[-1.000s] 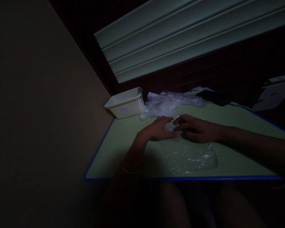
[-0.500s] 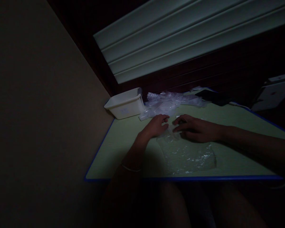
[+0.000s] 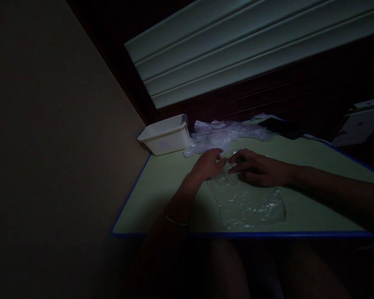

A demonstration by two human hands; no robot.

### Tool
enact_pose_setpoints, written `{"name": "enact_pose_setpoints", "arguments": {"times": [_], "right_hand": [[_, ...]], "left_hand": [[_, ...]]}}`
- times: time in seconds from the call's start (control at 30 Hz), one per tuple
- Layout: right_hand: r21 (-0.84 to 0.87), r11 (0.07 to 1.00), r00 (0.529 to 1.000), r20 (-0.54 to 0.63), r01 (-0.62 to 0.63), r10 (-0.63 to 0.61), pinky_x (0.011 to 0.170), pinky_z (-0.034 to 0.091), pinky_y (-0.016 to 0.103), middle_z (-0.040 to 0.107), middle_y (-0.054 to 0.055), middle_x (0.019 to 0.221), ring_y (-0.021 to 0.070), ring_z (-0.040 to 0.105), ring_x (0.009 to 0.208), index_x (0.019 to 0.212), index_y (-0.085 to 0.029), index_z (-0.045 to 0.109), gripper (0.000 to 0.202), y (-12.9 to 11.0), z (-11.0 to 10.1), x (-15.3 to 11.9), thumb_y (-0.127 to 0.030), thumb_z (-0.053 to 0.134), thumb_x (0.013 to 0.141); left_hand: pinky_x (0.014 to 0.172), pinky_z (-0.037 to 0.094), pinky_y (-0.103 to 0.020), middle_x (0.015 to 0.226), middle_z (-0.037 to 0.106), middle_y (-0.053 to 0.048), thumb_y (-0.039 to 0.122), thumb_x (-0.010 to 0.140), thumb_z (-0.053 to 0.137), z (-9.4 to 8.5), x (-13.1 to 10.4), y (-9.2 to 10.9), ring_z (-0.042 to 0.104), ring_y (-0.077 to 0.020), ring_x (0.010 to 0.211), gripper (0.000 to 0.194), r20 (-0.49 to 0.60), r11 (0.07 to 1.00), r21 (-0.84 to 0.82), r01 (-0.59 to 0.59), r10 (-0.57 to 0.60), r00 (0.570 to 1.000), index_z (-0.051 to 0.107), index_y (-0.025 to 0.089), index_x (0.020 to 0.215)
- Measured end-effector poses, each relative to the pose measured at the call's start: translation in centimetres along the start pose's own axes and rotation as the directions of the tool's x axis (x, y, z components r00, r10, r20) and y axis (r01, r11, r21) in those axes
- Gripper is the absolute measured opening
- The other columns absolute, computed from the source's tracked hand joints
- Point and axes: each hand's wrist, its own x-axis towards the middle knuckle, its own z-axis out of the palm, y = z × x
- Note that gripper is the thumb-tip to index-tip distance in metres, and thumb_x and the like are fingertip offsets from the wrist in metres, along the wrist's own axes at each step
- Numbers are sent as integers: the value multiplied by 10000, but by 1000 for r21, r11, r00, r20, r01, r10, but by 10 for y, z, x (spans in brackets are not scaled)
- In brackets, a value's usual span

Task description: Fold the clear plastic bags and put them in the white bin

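Observation:
A clear plastic bag (image 3: 252, 207) lies flat and crinkled on the pale green table, near its front edge. At its upper left part is my left hand (image 3: 208, 164), thumb and fingers apart, touching the plastic with the thumb side. My right hand (image 3: 257, 168) rests on the bag's upper part from the right, its fingers spread and slightly bent, pointing towards my left hand. The two hands are close together with a small gap between the fingertips. Dim light hides whether any plastic is pinched.
Behind my hands is a pile of clear plastic bags (image 3: 218, 135). A white bin (image 3: 166, 137) stands at the back left corner beside the wall. A dark flat object (image 3: 282, 128) lies at the back right. The table (image 3: 149, 211) has a blue edge.
My left hand has moved slightly right, and its thumb is now nearer to my right fingertips. My right hand has barely moved.

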Motion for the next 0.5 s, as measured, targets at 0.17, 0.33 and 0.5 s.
{"name": "enact_pose_setpoints", "arguments": {"times": [0.17,0.33,0.5], "right_hand": [[-30,1000,1000,15,0,0,981,427,483,536,117,1183,281,490,1139,1171,-252,704,355,2,0,-1,-265,578,839],[-16,1000,1000,15,-14,15,973,433,469,531,118,1183,275,501,1127,1183,-249,699,361,2,0,-1,-263,571,845],[-23,1000,1000,23,-12,13,974,429,468,536,130,1181,280,499,1133,1176,-229,704,360,0,-1,-1,-263,569,845]], "left_hand": [[922,457,-340,1046,644,-79,331,878,581,3,1,-1,581,-201,984,420,6,999,23,-38,38,999,541,123,1241],[875,482,-317,998,666,-68,341,894,563,-5,1,-3,612,-175,914,408,43,992,-120,39,-34,998,550,122,1237],[874,486,-312,1062,655,-80,300,829,653,-13,-2,-9,612,-167,946,497,110,975,-223,16,9,994,528,127,1278]]}}
